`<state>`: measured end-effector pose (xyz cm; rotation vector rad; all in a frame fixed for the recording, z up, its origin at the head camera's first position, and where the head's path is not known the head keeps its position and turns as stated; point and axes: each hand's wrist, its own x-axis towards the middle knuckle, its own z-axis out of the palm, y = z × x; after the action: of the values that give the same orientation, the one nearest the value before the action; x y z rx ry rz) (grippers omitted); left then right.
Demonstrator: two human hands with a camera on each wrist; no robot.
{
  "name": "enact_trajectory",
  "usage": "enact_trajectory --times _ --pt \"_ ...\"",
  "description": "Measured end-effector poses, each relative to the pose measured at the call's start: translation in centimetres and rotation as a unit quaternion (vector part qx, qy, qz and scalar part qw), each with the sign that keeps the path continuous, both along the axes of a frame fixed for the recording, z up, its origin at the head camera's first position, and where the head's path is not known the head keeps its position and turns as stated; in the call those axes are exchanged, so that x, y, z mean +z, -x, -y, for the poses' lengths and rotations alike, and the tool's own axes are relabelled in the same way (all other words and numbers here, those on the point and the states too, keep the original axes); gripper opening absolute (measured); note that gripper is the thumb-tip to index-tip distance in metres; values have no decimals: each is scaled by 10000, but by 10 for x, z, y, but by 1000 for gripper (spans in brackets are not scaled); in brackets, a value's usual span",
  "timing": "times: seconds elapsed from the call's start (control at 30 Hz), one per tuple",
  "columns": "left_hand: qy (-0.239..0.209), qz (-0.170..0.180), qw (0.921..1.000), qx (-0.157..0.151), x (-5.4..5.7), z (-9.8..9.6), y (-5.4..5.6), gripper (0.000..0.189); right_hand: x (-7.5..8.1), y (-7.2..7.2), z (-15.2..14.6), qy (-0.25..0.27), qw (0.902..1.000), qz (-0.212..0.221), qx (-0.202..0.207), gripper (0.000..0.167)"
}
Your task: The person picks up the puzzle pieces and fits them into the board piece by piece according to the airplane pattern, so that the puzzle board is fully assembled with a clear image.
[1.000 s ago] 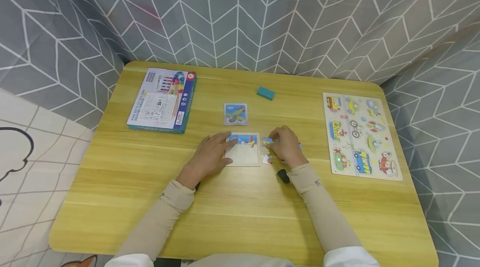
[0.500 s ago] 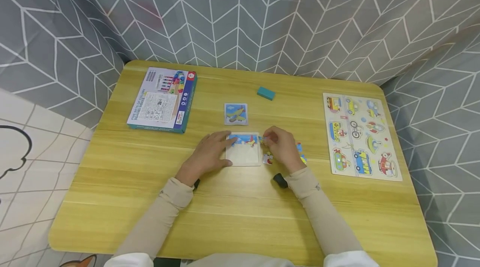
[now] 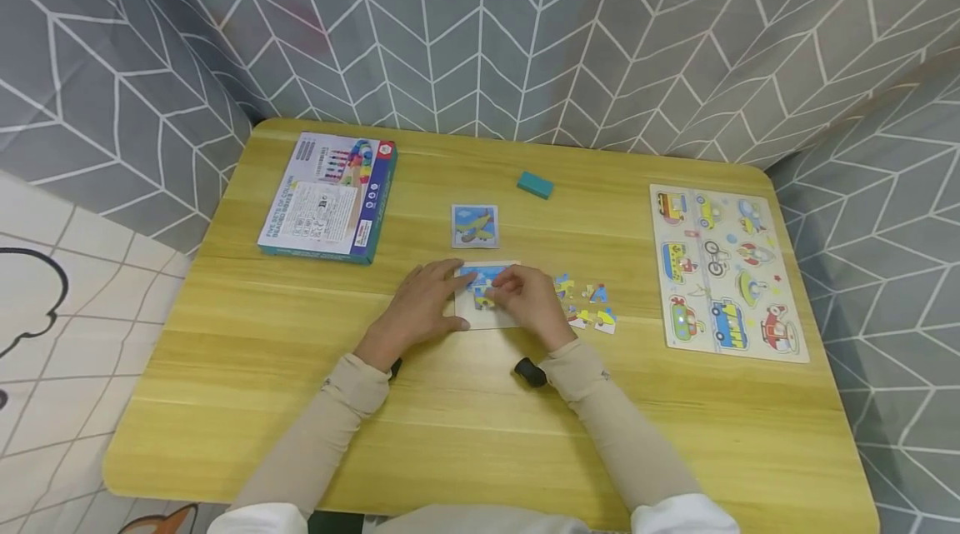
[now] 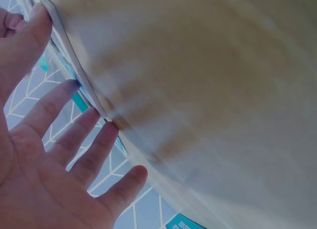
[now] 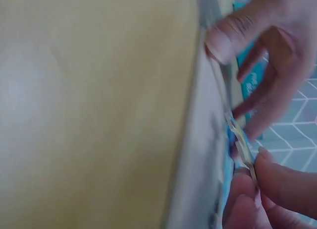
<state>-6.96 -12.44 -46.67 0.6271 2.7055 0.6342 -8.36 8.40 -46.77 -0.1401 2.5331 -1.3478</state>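
Note:
A small puzzle tray [image 3: 486, 320] lies on the table, a blue strip of fitted pieces along its far side. My left hand [image 3: 422, 303] rests at its left edge; the left wrist view shows the fingers spread and fairly straight, with the thumb at the tray's rim. My right hand [image 3: 531, 301] is over the tray's right part. Between its thumb and fingers it pinches a jigsaw piece [image 5: 241, 144], tilted in the right wrist view, blue and yellow in the head view. Loose jigsaw pieces [image 3: 604, 320] lie right of the tray.
Behind the tray lies a picture card of a yellow plane [image 3: 475, 226]. A teal block [image 3: 535, 185] sits farther back. At the left is a boxed toy [image 3: 322, 197], and at the right a vehicle puzzle board [image 3: 716, 291]. Patterned curtains hang behind the table.
My right hand has picked up a jigsaw piece from beside the tray and carried it left over the tray. More loose pieces are uncovered. The left hand has stayed in place.

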Motion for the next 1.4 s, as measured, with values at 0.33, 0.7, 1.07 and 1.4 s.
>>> enact_trajectory --times 0.33,0.7,1.07,1.4 --pt "12 21 10000 10 2 0 0 77 -14 2 17 111 9998 122 56 12" --pt "-16 -13 10000 22 1 0 -1 76 -13 4 22 -697 9962 -479 190 15" --pt "-15 11 10000 42 -1 0 -1 76 -12 4 26 -965 9948 -265 210 18" --pt "36 -68 10000 -20 -1 0 0 77 -14 7 27 -929 9955 -137 111 18"
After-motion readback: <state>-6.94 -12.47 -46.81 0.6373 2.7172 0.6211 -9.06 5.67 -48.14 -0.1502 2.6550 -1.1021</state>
